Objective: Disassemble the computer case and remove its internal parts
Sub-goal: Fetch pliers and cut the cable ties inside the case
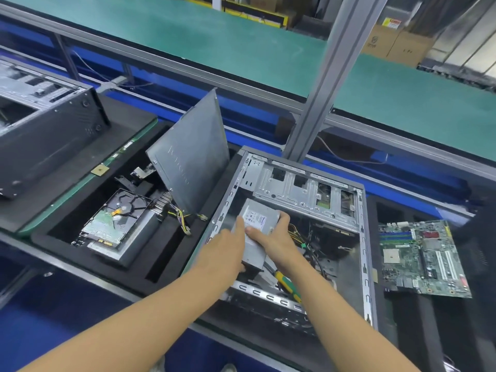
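An open computer case (363,253) lies on its side in front of me, its side panel off. Inside it a grey power supply (258,218) with a white label sits tilted toward the near left. My left hand (228,248) grips its left side and my right hand (273,232) grips its right side, thumb on top. Yellow and black cables (303,241) trail from the supply into the case. A yellow-green screwdriver (288,287) lies in the case under my right forearm. The silver drive cage (303,189) fills the case's far end.
A green motherboard (421,259) lies right of the case. On the left, a black foam tray (161,264) holds a hard drive (118,218), and the grey side panel (193,157) leans upright in it. Another black case (45,135) sits far left. An aluminium post (322,84) rises behind.
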Demonstrator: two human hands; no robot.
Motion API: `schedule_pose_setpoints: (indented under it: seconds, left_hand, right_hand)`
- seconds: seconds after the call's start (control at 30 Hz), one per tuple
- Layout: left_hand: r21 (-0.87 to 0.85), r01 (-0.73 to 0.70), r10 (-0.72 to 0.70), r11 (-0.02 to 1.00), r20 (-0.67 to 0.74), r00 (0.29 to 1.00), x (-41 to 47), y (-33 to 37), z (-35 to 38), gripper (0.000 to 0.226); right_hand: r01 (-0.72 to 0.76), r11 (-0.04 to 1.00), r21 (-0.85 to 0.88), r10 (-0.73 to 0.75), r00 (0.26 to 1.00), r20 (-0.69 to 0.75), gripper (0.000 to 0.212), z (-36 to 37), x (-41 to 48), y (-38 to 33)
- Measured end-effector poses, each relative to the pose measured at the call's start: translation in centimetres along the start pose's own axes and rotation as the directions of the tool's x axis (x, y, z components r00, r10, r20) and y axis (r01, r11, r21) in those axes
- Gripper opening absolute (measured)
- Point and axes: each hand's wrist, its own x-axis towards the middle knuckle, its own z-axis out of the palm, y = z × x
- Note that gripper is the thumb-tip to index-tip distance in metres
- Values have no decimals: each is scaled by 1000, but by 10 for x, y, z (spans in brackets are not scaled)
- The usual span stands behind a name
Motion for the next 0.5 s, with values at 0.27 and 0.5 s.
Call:
schedule_pose_setpoints:
  seconds: [0.27,0.5]
  left_hand:
    - [89,36,-49,995,148,988,-2,6,-16,70]
    - [-49,-63,70,997,154,986,-19,21,-52,30]
  right_hand:
    - [80,985,-151,-78,997,15,94,13,-4,0]
    - [-23,995,-101,22,1000,-8,107,20,-4,-7]
